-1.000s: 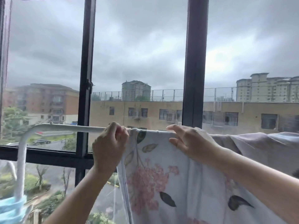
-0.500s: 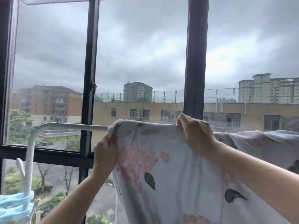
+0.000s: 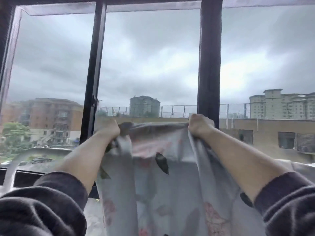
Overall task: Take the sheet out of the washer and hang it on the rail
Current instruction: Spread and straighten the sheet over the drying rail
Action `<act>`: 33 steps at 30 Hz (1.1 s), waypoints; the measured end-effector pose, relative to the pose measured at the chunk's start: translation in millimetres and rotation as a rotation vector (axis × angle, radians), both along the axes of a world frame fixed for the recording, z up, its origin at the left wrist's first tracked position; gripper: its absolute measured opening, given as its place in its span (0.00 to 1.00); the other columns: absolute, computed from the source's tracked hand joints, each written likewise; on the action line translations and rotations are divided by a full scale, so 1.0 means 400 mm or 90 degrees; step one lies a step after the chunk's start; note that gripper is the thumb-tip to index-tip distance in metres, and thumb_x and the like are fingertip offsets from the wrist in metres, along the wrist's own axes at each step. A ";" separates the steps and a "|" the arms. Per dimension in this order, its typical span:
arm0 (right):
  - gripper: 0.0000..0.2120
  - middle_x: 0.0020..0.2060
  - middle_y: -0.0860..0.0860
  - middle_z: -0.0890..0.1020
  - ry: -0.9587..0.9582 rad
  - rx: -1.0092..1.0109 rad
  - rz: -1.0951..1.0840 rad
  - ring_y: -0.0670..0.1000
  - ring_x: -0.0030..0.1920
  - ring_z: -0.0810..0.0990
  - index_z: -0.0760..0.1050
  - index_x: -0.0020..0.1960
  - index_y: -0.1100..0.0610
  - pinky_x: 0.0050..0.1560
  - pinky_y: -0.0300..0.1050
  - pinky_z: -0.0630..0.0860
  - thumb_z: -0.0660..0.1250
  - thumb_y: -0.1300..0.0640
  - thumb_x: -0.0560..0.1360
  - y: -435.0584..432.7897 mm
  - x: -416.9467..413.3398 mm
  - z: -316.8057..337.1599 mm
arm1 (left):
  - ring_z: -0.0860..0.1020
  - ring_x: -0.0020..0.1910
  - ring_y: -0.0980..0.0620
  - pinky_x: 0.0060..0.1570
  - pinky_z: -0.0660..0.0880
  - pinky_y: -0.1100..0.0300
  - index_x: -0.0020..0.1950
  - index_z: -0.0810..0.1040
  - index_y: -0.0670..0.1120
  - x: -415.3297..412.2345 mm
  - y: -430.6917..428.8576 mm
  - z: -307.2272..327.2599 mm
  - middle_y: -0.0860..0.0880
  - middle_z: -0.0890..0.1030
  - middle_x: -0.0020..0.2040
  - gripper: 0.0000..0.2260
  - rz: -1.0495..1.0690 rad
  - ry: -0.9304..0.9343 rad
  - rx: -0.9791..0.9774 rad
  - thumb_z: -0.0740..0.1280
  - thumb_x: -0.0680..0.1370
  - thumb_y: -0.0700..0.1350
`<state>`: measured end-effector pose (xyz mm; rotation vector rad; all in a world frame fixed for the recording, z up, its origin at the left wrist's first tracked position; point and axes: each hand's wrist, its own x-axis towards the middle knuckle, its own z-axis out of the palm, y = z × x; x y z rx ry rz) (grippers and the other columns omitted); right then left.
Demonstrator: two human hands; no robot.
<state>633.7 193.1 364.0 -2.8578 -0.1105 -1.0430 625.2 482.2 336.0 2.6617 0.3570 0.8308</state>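
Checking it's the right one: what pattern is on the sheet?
Pale grey-white sheet with pink flowers and dark leaves; head view.

Single head-worn wide-angle view. Faces forward, about level, toward window frame (image 3: pixel 210 65) and buildings (image 3: pixel 144 106) beyond. Close range: sleeves (image 3: pixel 42 201) at bottom edge, sheet (image 3: pixel 162 193) directly ahead.

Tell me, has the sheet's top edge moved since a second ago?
Yes. The top edge of the sheet lay along the rail; now the left hand and right hand grip it, bunched and raised above the rail's level.
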 end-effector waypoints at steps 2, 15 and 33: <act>0.14 0.53 0.55 0.76 0.257 -0.166 0.018 0.55 0.52 0.77 0.75 0.60 0.61 0.47 0.42 0.70 0.60 0.61 0.77 0.009 0.037 -0.072 | 0.78 0.54 0.46 0.52 0.73 0.56 0.60 0.76 0.39 0.021 -0.002 -0.051 0.44 0.78 0.56 0.12 -0.016 0.297 0.107 0.61 0.78 0.41; 0.09 0.46 0.50 0.84 0.324 0.004 0.290 0.48 0.45 0.83 0.75 0.52 0.54 0.46 0.44 0.75 0.58 0.52 0.81 -0.111 -0.153 -0.068 | 0.79 0.38 0.49 0.34 0.72 0.61 0.44 0.77 0.44 -0.122 -0.171 -0.034 0.47 0.80 0.38 0.10 -0.274 -0.198 0.096 0.61 0.80 0.47; 0.49 0.65 0.49 0.75 0.117 0.096 0.022 0.50 0.62 0.73 0.67 0.69 0.47 0.61 0.45 0.68 0.43 0.19 0.60 -0.796 -0.396 -0.238 | 0.80 0.46 0.43 0.39 0.71 0.55 0.52 0.72 0.50 -0.243 -0.870 -0.166 0.50 0.81 0.48 0.07 -0.484 -0.352 0.357 0.57 0.81 0.50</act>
